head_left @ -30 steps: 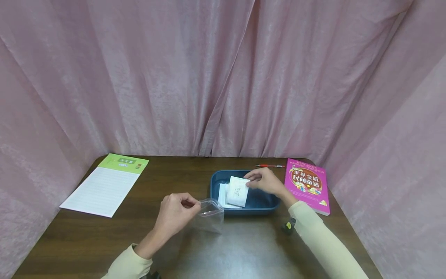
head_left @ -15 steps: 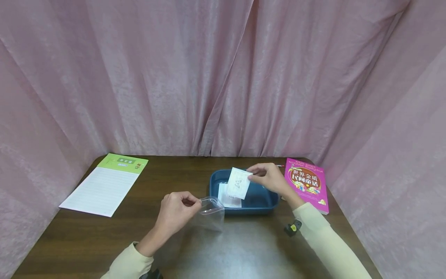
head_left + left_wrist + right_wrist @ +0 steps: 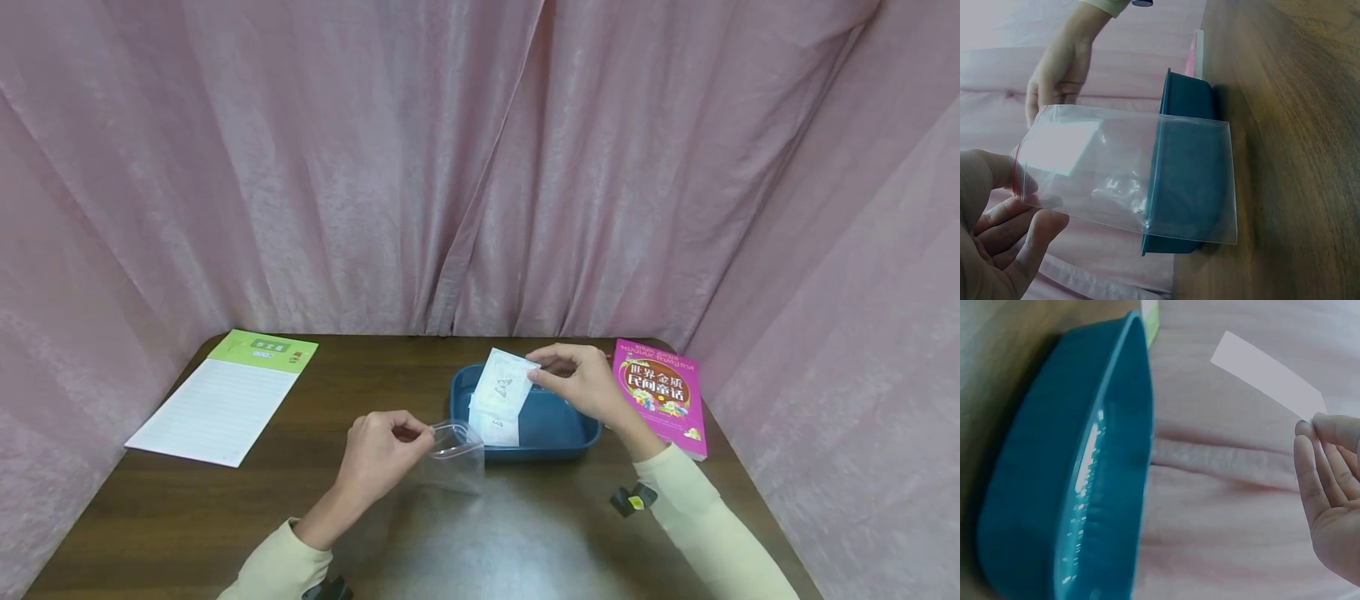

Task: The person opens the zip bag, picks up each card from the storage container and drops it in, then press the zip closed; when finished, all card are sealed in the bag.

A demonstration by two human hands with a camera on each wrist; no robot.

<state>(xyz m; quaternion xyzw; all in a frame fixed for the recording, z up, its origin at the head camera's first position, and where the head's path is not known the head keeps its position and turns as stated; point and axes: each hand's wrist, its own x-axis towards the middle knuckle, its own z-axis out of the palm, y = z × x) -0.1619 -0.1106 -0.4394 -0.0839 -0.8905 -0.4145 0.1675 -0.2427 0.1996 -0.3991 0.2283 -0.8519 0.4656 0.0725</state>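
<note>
My left hand [image 3: 382, 457] pinches the rim of a clear zip bag [image 3: 454, 468], whose mouth gapes at the top. In the left wrist view the bag [image 3: 1129, 175] has a red line along its zip and looks empty. My right hand [image 3: 581, 379] pinches the right edge of a flat white packet [image 3: 501, 385] printed with a small butterfly. It is raised over a blue plastic tray [image 3: 558, 452], well above the tray's rim in the right wrist view. A second white packet [image 3: 498, 432] shows below it inside the tray, partly covered by the raised one.
A pink storybook [image 3: 663, 400] lies to the right of the tray. On the left side of the brown table [image 3: 187, 525] is a lined writing pad [image 3: 217, 408] with a green header. Pink curtains [image 3: 337, 167] hang behind and at both sides.
My right hand has lifted the butterfly packet up from the tray and slightly left, uncovering more of the packet below. The left hand stays nearly still with the bag.
</note>
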